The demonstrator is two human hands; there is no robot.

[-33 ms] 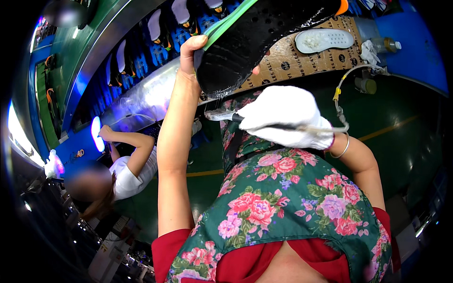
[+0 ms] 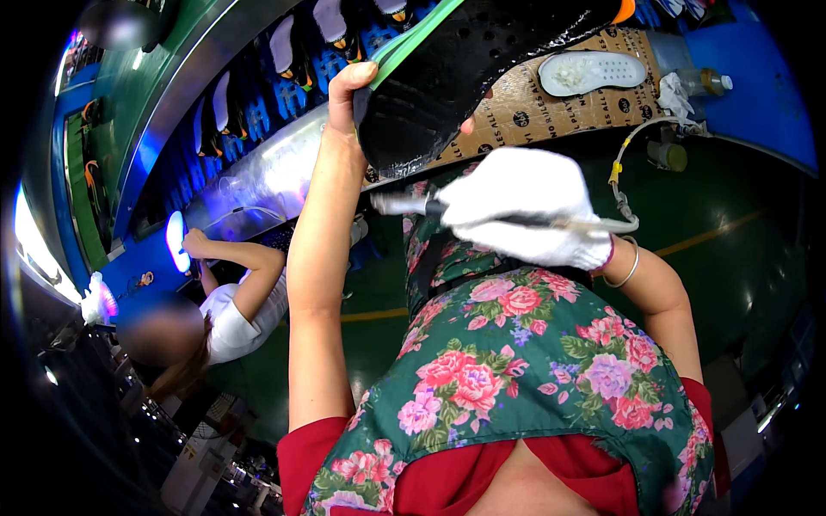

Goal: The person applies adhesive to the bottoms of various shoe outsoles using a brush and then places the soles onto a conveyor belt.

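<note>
My left hand (image 2: 348, 95) grips a shoe (image 2: 422, 120) by its heel end, thumb on the near side and fingertips showing on the far side. Its underside faces me, black and glossy wet, with a green side and an orange tip. Wearing a white glove, my right hand (image 2: 525, 206) is closed round a dark-handled brush (image 2: 400, 205). The bristles point left, slightly blurred, just below the shoe and apart from it. A thin hose (image 2: 607, 227) runs from the gloved hand toward the bench.
On printed brown cardboard (image 2: 516, 112) lies a white sole (image 2: 594, 73). A bottle (image 2: 707, 82) and crumpled white tissue (image 2: 674, 96) stand farther right. Blue racks hold several shoes (image 2: 331, 26) at the far left. A co-worker in a white top (image 2: 241, 314) holds a pale sole (image 2: 176, 242).
My right hand and the brush have risen slightly, and the bristles have drawn clear of the thin wet strands below the shoe. My left hand stays nearly still.
</note>
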